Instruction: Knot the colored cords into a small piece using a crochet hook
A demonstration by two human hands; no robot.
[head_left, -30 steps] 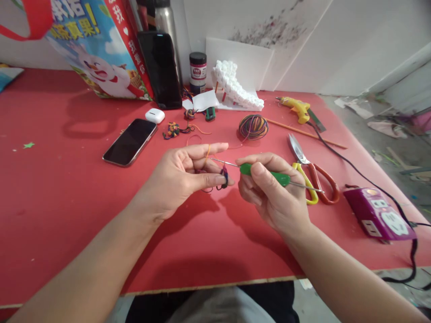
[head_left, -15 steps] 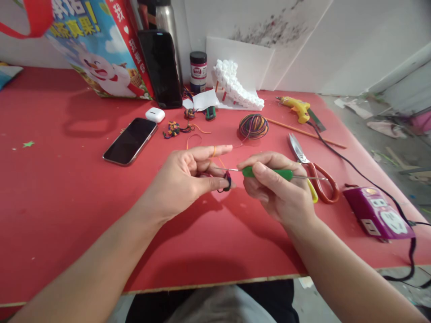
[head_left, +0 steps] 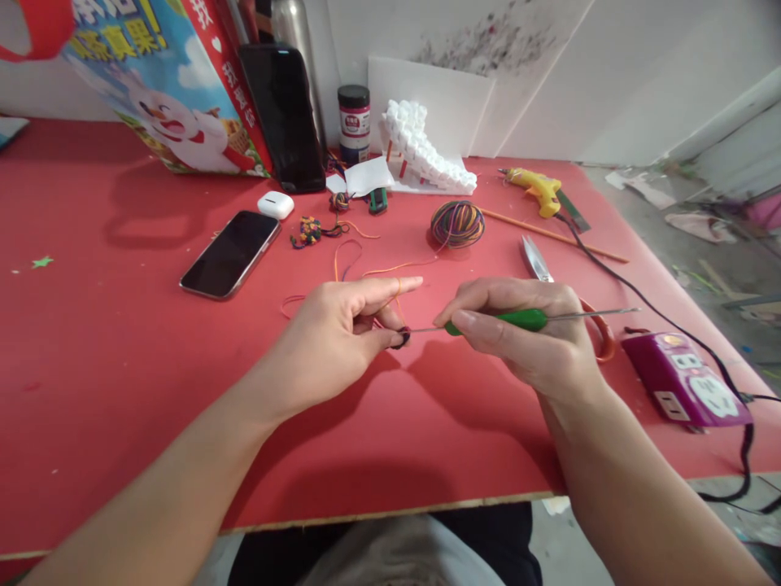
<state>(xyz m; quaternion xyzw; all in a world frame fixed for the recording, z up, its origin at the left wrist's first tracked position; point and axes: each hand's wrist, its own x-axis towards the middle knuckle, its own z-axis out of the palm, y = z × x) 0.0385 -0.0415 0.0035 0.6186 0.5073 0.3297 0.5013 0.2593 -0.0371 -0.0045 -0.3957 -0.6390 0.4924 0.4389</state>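
Note:
My left hand (head_left: pixel 347 330) pinches a small dark piece of crochet (head_left: pixel 401 337) between thumb and fingers. Its index finger is stretched out, with orange yarn looped around it. In my right hand (head_left: pixel 518 325) is a crochet hook with a green handle (head_left: pixel 518 320), held like a pen. The hook's thin metal shaft reaches left to the crochet piece, where its tip is hidden. A multicoloured ball of yarn (head_left: pixel 457 225) lies beyond the hands, and a loose strand runs from it toward my left hand.
Scissors (head_left: pixel 537 259) lie partly behind my right hand. Further right are a purple box (head_left: pixel 687 378) and a yellow glue gun (head_left: pixel 537 189) with its cord. On the left lie a phone (head_left: pixel 230 254) and a white earbud case (head_left: pixel 275 205). A small knitted piece (head_left: pixel 308 232) lies near the back.
My right hand has moved slightly right and down, drawing the hook back from the crochet piece. The piece is now tilted and more covered by my left fingers.

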